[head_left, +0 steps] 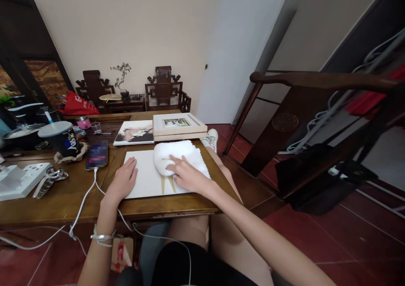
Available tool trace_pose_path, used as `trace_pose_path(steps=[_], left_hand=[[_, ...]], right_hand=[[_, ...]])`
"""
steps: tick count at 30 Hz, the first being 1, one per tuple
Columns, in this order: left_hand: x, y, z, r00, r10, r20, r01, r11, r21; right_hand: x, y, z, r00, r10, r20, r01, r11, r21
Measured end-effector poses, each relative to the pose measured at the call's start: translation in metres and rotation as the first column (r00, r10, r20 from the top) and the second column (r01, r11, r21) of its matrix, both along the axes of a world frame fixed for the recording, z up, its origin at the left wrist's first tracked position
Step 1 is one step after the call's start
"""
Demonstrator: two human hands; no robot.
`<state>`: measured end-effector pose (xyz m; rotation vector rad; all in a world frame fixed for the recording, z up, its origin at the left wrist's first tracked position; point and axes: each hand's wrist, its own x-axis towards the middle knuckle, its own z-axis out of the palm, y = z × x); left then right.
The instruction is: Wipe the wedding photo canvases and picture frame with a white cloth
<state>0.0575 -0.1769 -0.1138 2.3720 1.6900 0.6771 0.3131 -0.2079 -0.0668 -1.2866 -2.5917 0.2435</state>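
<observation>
A flat white board (144,178) lies near the front edge of the wooden table. Fluffy white material (190,149) covers its right part, with two tapering gold strips (169,184) showing below it on the board. My left hand (123,179) rests flat along the board's left edge, fingers stretched out and holding nothing. On top of the fluffy material lies my right hand (187,174), its fingers apart and touching the surface. A short thin line shows on the fluff by its fingertips; what it is, I cannot tell.
Behind the board sit a framed picture (177,122) and a photo print (134,133). To the left are a charging phone (97,154), a lidded black cup (63,140), a metal clip (50,181) and a white power strip (28,178). A wooden chair (284,104) stands at right.
</observation>
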Motion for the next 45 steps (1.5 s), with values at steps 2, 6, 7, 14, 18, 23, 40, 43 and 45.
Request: trace_pose_path(steps=[2,6,7,14,18,23,40,43,45], left_hand=[[0.0,0.0,0.001,1.0,0.002,-0.007,-0.002,1.0,-0.004],[0.001,0.0,0.001,1.0,-0.004,-0.02,0.004,1.0,0.001],[0.001,0.0,0.001,1.0,-0.004,-0.02,0.004,1.0,0.004],[0.002,-0.001,-0.001,1.0,-0.006,-0.009,0.006,0.999,0.033],[0.002,-0.001,-0.001,1.0,-0.007,-0.005,0.007,0.999,0.039],[0.002,-0.001,0.0,1.0,0.0,-0.019,0.001,1.0,0.018],[0.0,0.001,0.002,1.0,-0.007,-0.017,0.008,1.0,0.001],[0.001,0.001,0.002,1.0,-0.011,-0.013,0.011,1.0,0.01],[0.001,0.0,0.002,1.0,-0.008,-0.012,0.008,1.0,0.011]], right_hand=[[-0.014,0.013,0.0,0.997,-0.069,0.031,0.068,0.997,0.028],[-0.034,0.01,-0.002,0.986,-0.14,0.087,0.135,0.989,0.065],[-0.035,0.003,-0.002,0.987,-0.13,0.095,0.124,0.99,0.065],[-0.006,-0.073,0.001,0.997,0.073,0.029,-0.072,0.997,-0.026],[0.011,-0.09,0.008,0.979,0.202,-0.036,-0.205,0.975,-0.085],[0.013,-0.057,0.008,0.975,0.192,-0.115,-0.201,0.977,-0.075],[-0.042,-0.023,0.004,0.996,0.043,0.073,-0.048,0.997,0.059],[-0.029,-0.056,0.009,0.99,0.126,0.062,-0.127,0.992,0.016],[-0.022,-0.073,0.012,0.982,0.182,0.048,-0.181,0.983,-0.023]])
